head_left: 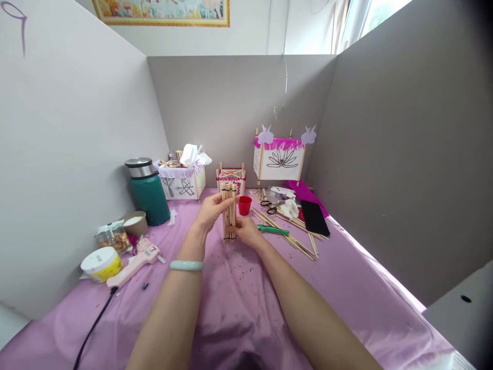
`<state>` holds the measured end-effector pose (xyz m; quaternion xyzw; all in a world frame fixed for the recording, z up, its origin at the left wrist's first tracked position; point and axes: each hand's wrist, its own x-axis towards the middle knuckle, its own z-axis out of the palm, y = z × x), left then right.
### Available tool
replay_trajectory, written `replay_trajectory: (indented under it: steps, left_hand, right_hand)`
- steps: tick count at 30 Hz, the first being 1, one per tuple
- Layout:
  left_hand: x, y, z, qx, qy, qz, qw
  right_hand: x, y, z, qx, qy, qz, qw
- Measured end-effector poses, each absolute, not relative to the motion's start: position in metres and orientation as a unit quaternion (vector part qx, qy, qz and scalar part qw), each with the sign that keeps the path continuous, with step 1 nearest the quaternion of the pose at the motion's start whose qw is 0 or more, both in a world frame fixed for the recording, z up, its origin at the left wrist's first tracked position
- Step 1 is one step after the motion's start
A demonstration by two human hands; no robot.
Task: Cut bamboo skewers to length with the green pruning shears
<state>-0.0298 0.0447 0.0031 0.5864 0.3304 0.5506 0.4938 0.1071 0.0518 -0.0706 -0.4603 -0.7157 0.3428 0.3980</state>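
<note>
Left hand (210, 213) and right hand (246, 231) are squeezing upright stick bundle (230, 211), fingers clamped on it, just beside red cup (245, 205)

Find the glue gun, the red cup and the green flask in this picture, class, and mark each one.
glue gun (134, 265): head view, on its pink body.
red cup (244, 206): head view, on its outer wall.
green flask (151, 201): head view, on its green body.

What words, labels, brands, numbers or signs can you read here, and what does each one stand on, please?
No text is legible.
Yellow label on the white-lidded tub: too small and blurred to read.
Paper label on the glass jar: too small to read.
Dark marks on the small stick-framed lantern: too blurred to read.
</note>
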Motion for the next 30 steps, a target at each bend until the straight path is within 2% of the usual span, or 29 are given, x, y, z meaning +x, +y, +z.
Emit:
replay_trajectory:
  steps: [5, 11, 30]
  left_hand:
    - [-0.024, 0.049, 0.002, 0.528, 0.28, 0.574, 0.559]
    - [-0.026, 0.046, 0.001, 0.505, 0.266, 0.57, 0.591]
    - [-0.024, 0.049, -0.008, 0.529, 0.304, 0.564, 0.557]
  right_hand:
    - [0.107, 0.049, -0.067, -0.464, -0.712, 0.352, 0.392]
    - [0.11, 0.055, -0.072, -0.44, -0.699, 0.41, 0.387]
    - [0.117, 0.048, -0.062, -0.462, -0.729, 0.379, 0.333]
